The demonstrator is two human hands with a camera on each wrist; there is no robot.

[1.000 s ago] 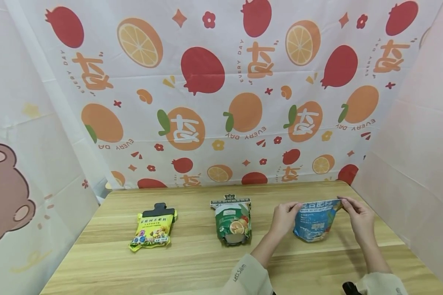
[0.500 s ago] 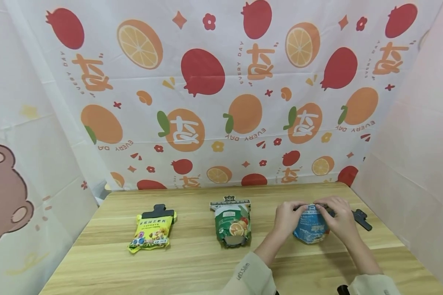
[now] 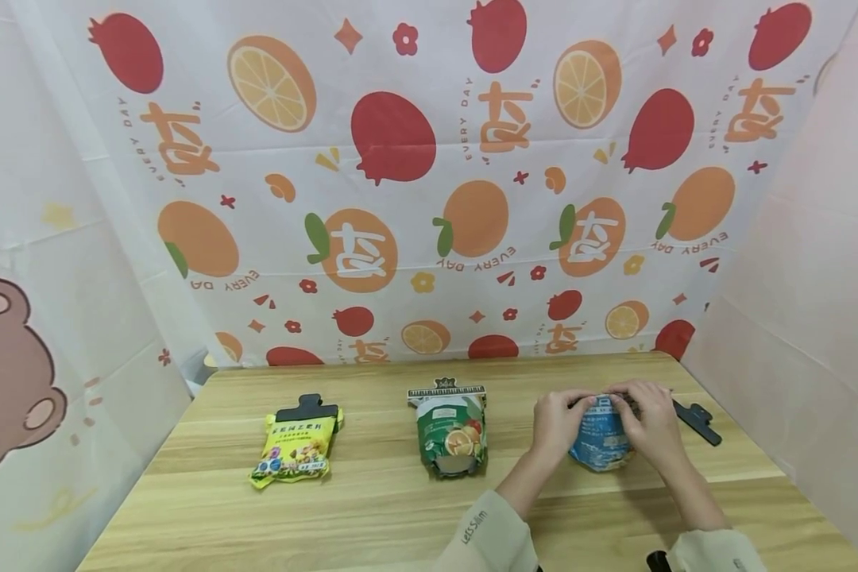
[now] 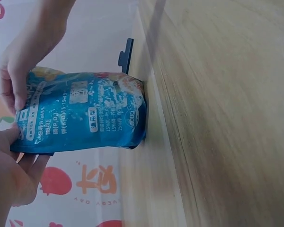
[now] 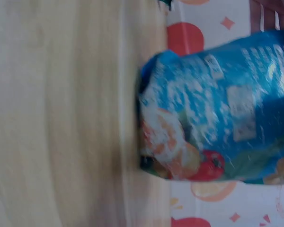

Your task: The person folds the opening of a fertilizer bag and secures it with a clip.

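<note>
A blue printed plastic bag (image 3: 600, 441) of what looks like fertilizer stands upright at the right of the table. My left hand (image 3: 556, 421) pinches its top edge on the left, thumb in front. The right hand (image 3: 651, 417) pinches the top from the other side, close to the left. Between them the bag's top is drawn in; its exact fold is hidden by the fingers. In the left wrist view the bag (image 4: 80, 111) shows its lettered front, with both hands at its top. The right wrist view shows the bag's (image 5: 217, 109) lower part, somewhat blurred.
A black bag clip (image 3: 699, 421) lies just right of the right hand. A green bag (image 3: 452, 433) with a ruler-patterned clip (image 3: 446, 392) stands mid-table. Further left lies a yellow bag (image 3: 296, 449) with a black clip (image 3: 307, 409). Behind the table (image 3: 372, 516) hangs a fruit-print cloth (image 3: 429, 63).
The bag's top edge was stretched wide between my hands. My right hand has since moved left toward the left hand, narrowing the top. The black clip at the right has come into sight.
</note>
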